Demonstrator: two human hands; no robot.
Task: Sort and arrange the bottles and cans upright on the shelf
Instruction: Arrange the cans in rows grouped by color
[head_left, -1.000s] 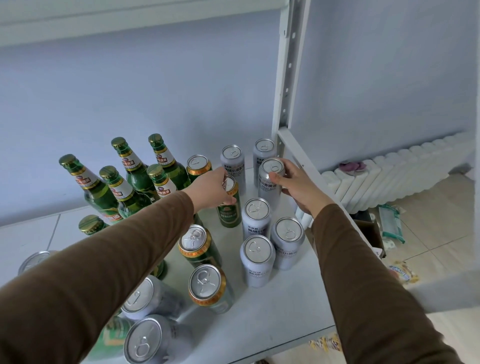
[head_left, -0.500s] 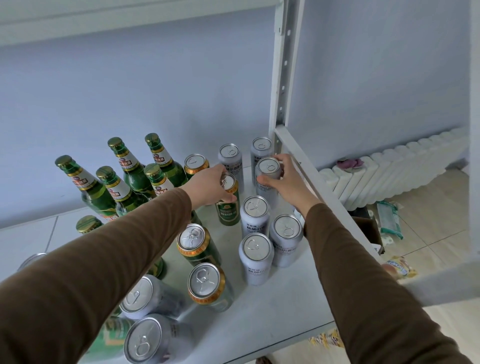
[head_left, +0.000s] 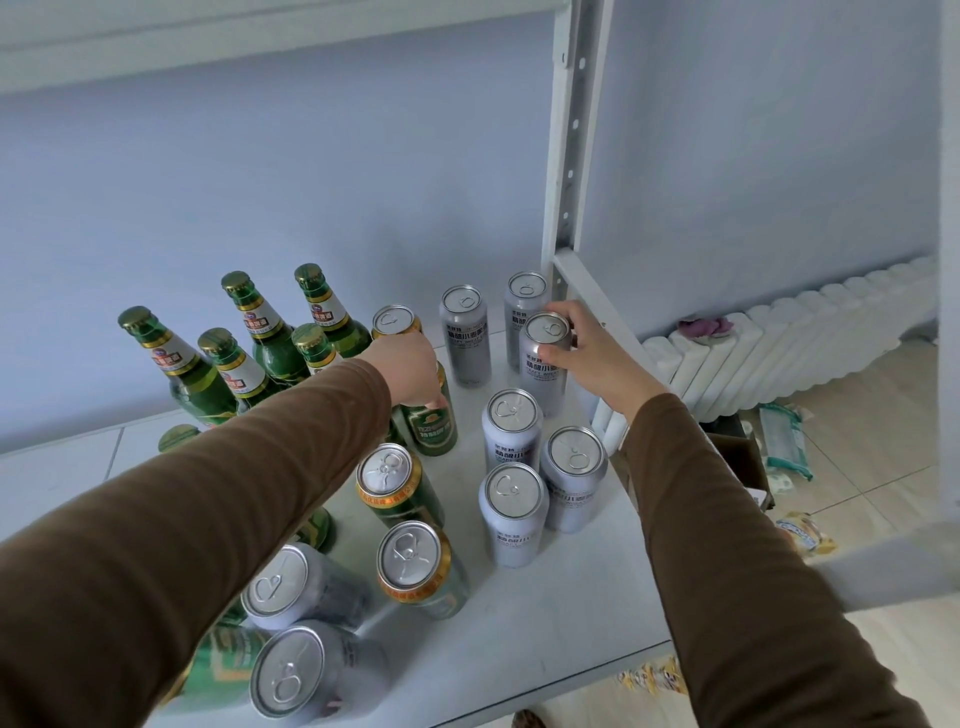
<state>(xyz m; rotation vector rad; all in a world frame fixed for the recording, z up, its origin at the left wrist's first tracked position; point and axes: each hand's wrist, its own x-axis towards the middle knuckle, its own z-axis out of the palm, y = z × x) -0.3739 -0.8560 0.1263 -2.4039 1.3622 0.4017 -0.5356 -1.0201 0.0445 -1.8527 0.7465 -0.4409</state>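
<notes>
Several green glass bottles (head_left: 260, 332) stand upright at the back left of the white shelf (head_left: 545, 639). My left hand (head_left: 410, 371) grips the top of an upright green can (head_left: 434, 426) in the middle. My right hand (head_left: 587, 353) holds a silver can (head_left: 543, 371) by its upper rim, close to the shelf's right rail. Two silver cans (head_left: 465, 338) stand behind it and three silver cans (head_left: 514, 512) stand in a cluster in front. Green cans with gold rims (head_left: 395, 488) stand nearer me.
More cans (head_left: 301, 587) crowd the front left under my left sleeve. A white upright post (head_left: 566, 135) and slanted rail bound the shelf's right side. Beyond it are a white radiator (head_left: 779, 343), a cardboard box and litter on the tiled floor. Another shelf board runs overhead.
My right hand with the silver can has shifted slightly back and left, closer to the rear silver cans. My left hand stays on the green can.
</notes>
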